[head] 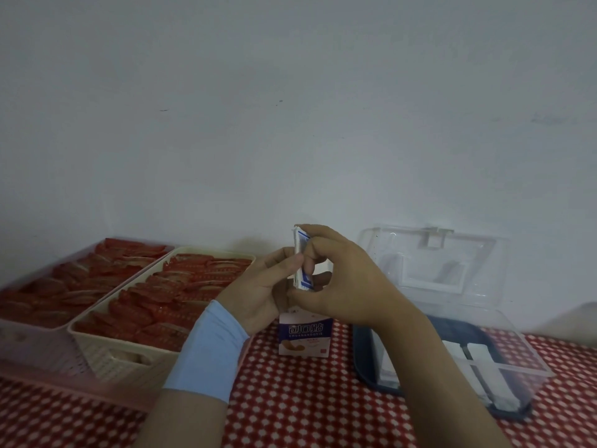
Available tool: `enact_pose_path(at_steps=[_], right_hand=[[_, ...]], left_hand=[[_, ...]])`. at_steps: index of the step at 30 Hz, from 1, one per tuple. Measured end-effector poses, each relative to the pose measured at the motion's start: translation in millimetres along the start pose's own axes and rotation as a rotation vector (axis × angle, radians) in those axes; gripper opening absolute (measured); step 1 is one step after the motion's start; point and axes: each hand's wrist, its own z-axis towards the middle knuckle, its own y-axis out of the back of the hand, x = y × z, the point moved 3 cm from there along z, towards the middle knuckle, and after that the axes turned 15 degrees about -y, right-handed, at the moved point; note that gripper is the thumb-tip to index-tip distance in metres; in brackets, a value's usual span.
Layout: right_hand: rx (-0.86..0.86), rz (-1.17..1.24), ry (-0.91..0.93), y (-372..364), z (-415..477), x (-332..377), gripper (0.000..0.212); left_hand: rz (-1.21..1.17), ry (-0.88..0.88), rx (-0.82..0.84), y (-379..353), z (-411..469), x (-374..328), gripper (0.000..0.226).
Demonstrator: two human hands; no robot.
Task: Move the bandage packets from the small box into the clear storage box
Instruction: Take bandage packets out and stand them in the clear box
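Observation:
A stack of white and blue bandage packets stands upright between my two hands, above the small box. My left hand, with a light blue wristband, holds the stack from the left with its fingertips. My right hand pinches it from the right, index finger over the top and thumb under the bottom. The small purple and white box stands on the table right below the hands. The clear storage box, with a dark blue base, sits to the right, its lid up; several white packets lie inside.
A beige woven basket and a pink tray, both filled with red packets, occupy the left side. The table carries a red and white patterned cloth. A plain wall rises right behind everything.

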Motion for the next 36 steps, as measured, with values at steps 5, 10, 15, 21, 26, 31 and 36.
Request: enact_pose_path(at_steps=[5, 10, 15, 21, 26, 31, 36], right_hand=[[0.100, 0.154, -0.191, 15.3, -6.3, 3.8, 0.033], [0.146, 0.368, -0.371, 38.0, -6.0, -7.4, 0.049], [0.148, 0.242, -0.373, 63.1, -16.9, -10.5, 0.021], [0.115, 0.138, -0.430, 94.3, -32.9, -13.6, 0.012], [0.026, 0.037, -0.503, 113.9, -39.4, -16.0, 0.013], [0.098, 0.169, -0.594, 124.6, -48.5, -21.4, 0.011], [0.145, 0.310, -0.731, 138.8, -58.8, -38.0, 0.015]], left_hand=[[0.023, 0.034, 0.051, -5.7, -4.6, -1.4, 0.031], [0.063, 0.097, 0.126, -22.5, -9.6, -1.7, 0.033], [0.117, 0.145, 0.183, -39.3, -10.7, 4.9, 0.040], [0.309, 0.161, 0.129, -69.3, -9.9, 11.7, 0.020], [1.062, -0.118, 0.042, -84.1, -1.6, 12.5, 0.005], [0.990, -0.115, -0.053, -103.3, 2.2, 23.5, 0.005], [0.895, -0.052, -0.024, -121.4, 7.2, 34.2, 0.004]])
